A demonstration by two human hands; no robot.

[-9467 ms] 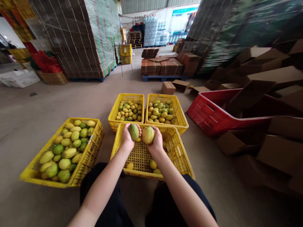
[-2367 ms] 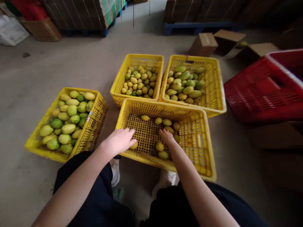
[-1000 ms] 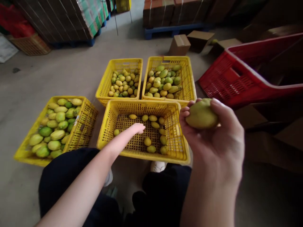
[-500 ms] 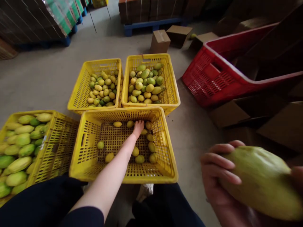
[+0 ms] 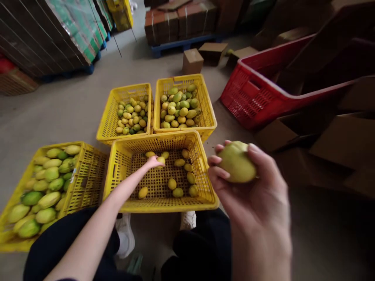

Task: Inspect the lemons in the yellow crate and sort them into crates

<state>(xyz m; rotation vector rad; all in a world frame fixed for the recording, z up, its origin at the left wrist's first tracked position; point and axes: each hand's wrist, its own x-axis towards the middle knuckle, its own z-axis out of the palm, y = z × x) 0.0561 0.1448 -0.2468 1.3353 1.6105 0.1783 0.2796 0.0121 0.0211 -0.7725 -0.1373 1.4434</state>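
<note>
The right hand [image 5: 254, 191], closest to the camera, has its fingers curled around a big green-yellow fruit [image 5: 238, 162], raised to the right of the front crate [image 5: 164, 207]. Below are dark-trousered legs [image 5: 202, 249] and white shoes [image 5: 125, 234]. By the left leg stands the left crate [image 5: 88, 175], yellow and heaped with large green and yellow fruits [image 5: 48, 199]. The left arm reaches over the front crate's near side, and the left hand [image 5: 152, 161] grips a small yellow fruit [image 5: 161, 160] between thumb and fingers inside it. Loose fruits [image 5: 177, 192] lie scattered on that crate's perforated floor, mostly toward the right. Just beyond, side by side, are two more yellow crates, back left [image 5: 109, 113] and back right [image 5: 205, 113], each partly filled. A red crate [image 5: 237, 93] holding cardboard sits farther right. Behind are a small box [image 5: 192, 61], then tied cardboard [image 5: 181, 23] on a blue pallet [image 5: 187, 44].
</note>
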